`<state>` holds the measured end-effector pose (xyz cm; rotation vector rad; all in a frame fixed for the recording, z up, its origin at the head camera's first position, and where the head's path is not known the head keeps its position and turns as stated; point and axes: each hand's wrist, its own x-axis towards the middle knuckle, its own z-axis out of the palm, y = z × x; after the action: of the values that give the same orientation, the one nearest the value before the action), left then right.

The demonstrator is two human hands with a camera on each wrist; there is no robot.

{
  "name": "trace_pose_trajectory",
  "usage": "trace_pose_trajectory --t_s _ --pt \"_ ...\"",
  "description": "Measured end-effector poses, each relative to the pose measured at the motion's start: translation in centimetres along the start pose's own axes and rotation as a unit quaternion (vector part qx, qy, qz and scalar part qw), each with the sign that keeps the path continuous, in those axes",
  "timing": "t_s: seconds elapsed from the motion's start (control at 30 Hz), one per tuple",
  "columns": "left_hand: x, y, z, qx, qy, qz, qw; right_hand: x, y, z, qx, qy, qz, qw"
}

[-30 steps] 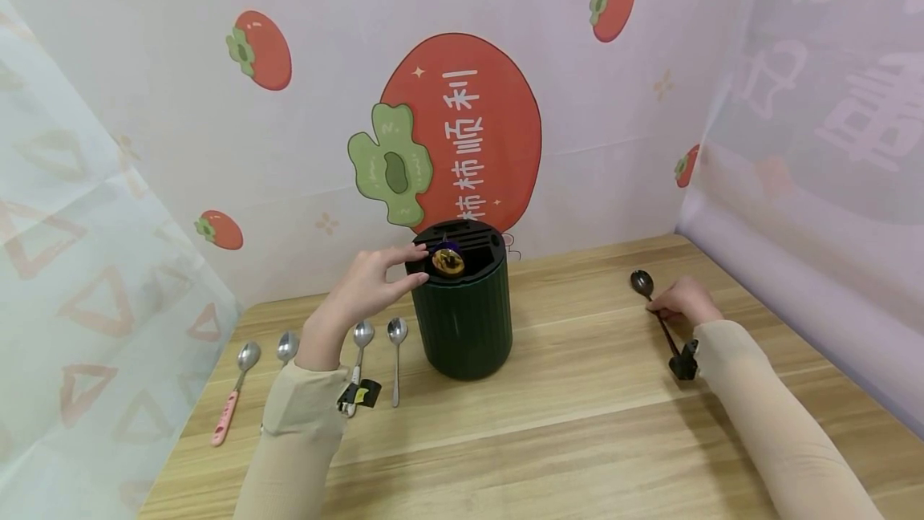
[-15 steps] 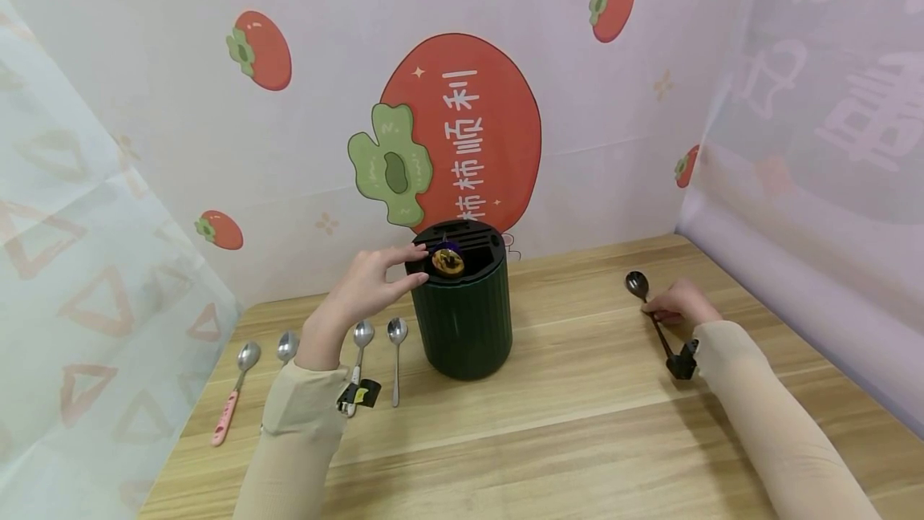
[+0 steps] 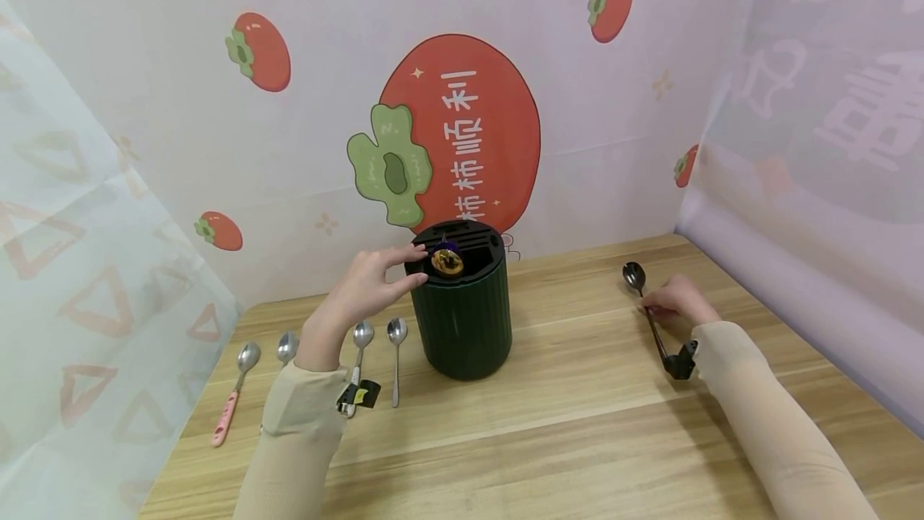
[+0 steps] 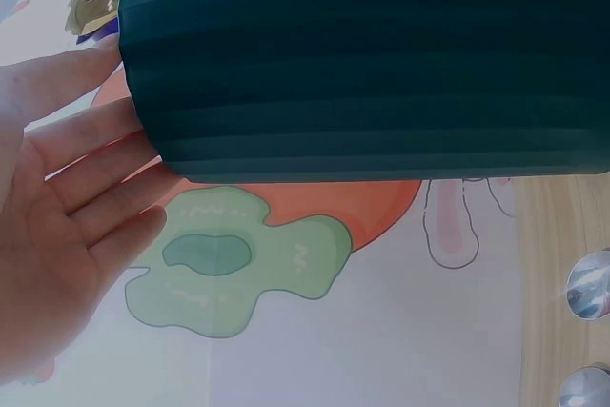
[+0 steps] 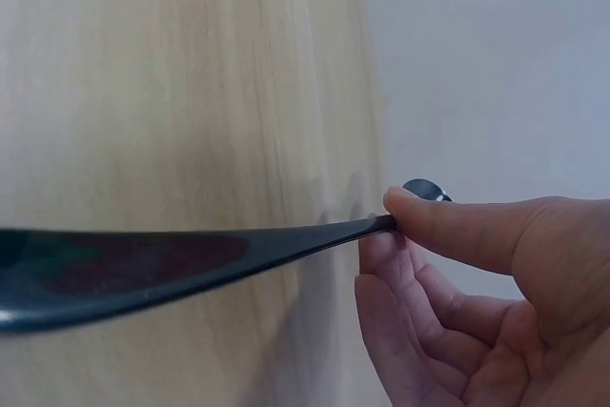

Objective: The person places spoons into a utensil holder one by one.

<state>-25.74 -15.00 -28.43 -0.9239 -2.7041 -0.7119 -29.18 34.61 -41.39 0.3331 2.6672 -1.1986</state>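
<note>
A black spoon (image 3: 634,275) is pinched mid-handle between the thumb and fingers of my right hand (image 3: 678,301), over the right side of the table. In the right wrist view its wide handle end (image 5: 172,269) fills the left side, apart from the tabletop. My left hand (image 3: 371,279) touches the rim of a dark green ribbed utensil holder (image 3: 465,331), with fairly straight fingers (image 4: 100,131) at the edge in the left wrist view. Inside the holder's black top stands a gold-bowled spoon (image 3: 447,263), close to those fingertips; its handle is hidden.
Left of the holder lie several spoons: a pink-handled one (image 3: 229,416), one partly hidden by the left arm (image 3: 287,346), a white-handled one (image 3: 363,334) and a plain metal one (image 3: 396,331). A printed cloth (image 3: 577,143) hangs behind the wooden table (image 3: 549,424).
The black spoon has shifted slightly left and its bowl a little farther up in the right hand's pinch. The left hand and the holder stay as they were.
</note>
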Motion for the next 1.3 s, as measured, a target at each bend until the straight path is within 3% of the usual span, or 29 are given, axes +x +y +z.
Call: trace_pose_trajectory --t_s 0.93,1.3 --pt "0.0 -0.1 0.0 0.000 0.000 0.002 1.0000 -1.3 -2.5 -0.4 0.021 0.036 -0.048 0.9980" --pt "0.0 -0.1 0.0 0.002 0.003 0.003 1.0000 -2.6 -3.9 -0.4 -0.049 0.069 -0.079 0.9933"
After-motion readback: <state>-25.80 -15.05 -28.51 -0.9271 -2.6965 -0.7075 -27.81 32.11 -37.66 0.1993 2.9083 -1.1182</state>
